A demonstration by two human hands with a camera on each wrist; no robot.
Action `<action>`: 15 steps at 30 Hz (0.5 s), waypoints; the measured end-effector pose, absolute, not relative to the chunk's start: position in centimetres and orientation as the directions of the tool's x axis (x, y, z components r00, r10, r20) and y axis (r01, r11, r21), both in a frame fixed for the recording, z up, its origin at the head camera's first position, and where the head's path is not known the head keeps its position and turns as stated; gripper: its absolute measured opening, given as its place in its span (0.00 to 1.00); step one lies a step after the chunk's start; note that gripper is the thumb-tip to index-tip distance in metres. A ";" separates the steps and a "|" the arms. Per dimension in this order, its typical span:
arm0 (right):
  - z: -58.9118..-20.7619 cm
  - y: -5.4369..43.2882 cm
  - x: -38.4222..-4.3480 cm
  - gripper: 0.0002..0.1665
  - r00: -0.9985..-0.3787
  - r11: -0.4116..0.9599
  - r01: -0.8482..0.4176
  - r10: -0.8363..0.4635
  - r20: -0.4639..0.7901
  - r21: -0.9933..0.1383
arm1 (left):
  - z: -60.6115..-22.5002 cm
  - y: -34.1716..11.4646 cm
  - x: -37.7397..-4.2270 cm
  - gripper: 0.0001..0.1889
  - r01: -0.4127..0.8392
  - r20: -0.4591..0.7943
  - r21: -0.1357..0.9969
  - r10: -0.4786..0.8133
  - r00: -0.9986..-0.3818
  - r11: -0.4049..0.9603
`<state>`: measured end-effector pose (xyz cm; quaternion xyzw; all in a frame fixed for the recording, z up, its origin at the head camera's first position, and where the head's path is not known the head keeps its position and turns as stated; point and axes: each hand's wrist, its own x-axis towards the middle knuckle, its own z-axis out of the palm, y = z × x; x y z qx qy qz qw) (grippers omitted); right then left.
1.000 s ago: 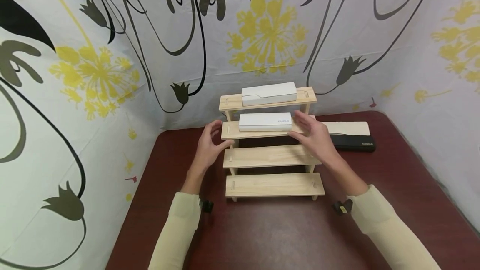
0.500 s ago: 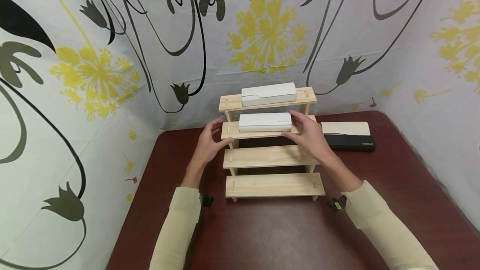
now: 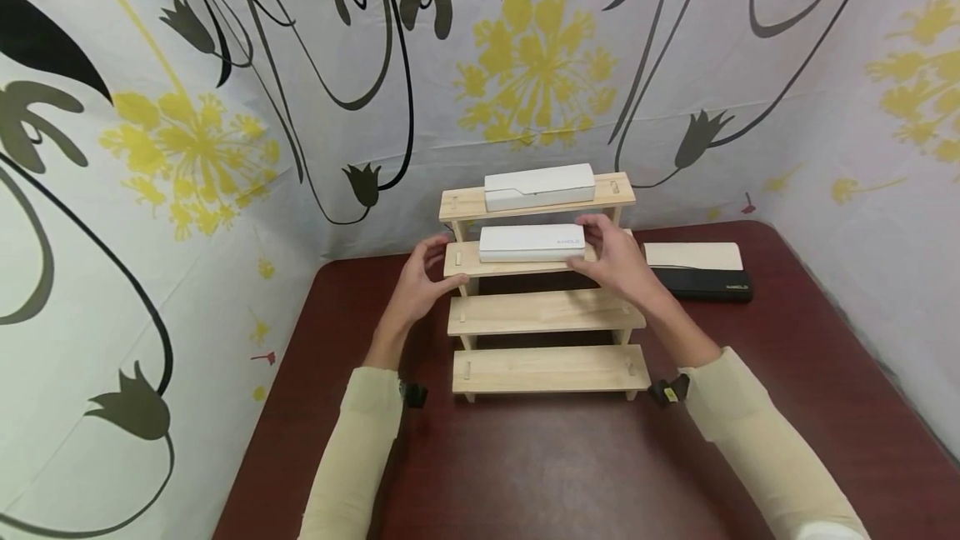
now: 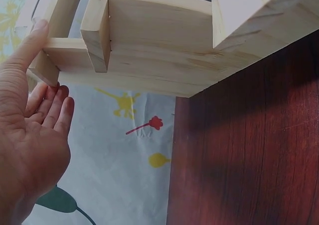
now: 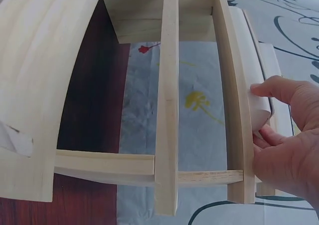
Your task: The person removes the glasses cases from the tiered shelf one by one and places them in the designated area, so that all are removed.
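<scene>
A four-tier wooden display stand (image 3: pixel 547 371) stands on the table. On its second tier from the top lies a long white case (image 3: pixel 531 243) with small lettering near its right end. My right hand (image 3: pixel 618 261) holds that case's right end, thumb at the front and fingers behind; in the right wrist view the thumb presses the white case (image 5: pixel 259 105). My left hand (image 3: pixel 412 286) grips the left end of the same tier, its thumb at the front edge. In the left wrist view, the left hand's fingers (image 4: pixel 52 105) curl below the shelf end.
Another white case (image 3: pixel 540 187) lies on the top tier. Right of the stand, a black case (image 3: pixel 705 284) lies in front of a cream-coloured one (image 3: pixel 693 256) on the dark red table (image 3: pixel 555 465). A patterned cloth (image 3: pixel 360 132) hangs behind and at both sides.
My right hand has moved slightly left, from beside the white case onto its right end. The left hand has stayed at the shelf end, its fingers drawn a little closer.
</scene>
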<state>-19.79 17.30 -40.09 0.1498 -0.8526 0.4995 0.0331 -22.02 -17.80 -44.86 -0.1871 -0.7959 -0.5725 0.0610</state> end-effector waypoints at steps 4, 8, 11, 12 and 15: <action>-40.0 17.3 -19.9 0.39 -0.955 0.440 -0.278 -0.226 0.194 -0.854 | -44.9 -17.8 -22.2 0.43 0.368 0.311 0.892 0.233 -0.921 0.261; -40.0 17.4 -19.8 0.39 -0.955 0.422 -0.272 -0.230 0.188 -0.865 | -44.8 -17.8 -22.1 0.42 0.360 0.303 0.895 0.231 -0.924 0.263; -40.0 17.5 -19.7 0.40 -0.955 0.421 -0.269 -0.230 0.185 -0.866 | -44.7 -17.8 -22.1 0.41 0.358 0.303 0.898 0.230 -0.925 0.257; -40.0 17.5 -19.7 0.41 -0.955 0.423 -0.269 -0.231 0.184 -0.865 | -44.7 -17.8 -22.1 0.41 0.358 0.303 0.898 0.230 -0.925 0.255; -40.0 17.6 -19.6 0.42 -0.957 0.437 -0.267 -0.226 0.182 -0.859 | -44.8 -17.7 -22.1 0.42 0.361 0.304 0.896 0.236 -0.923 0.258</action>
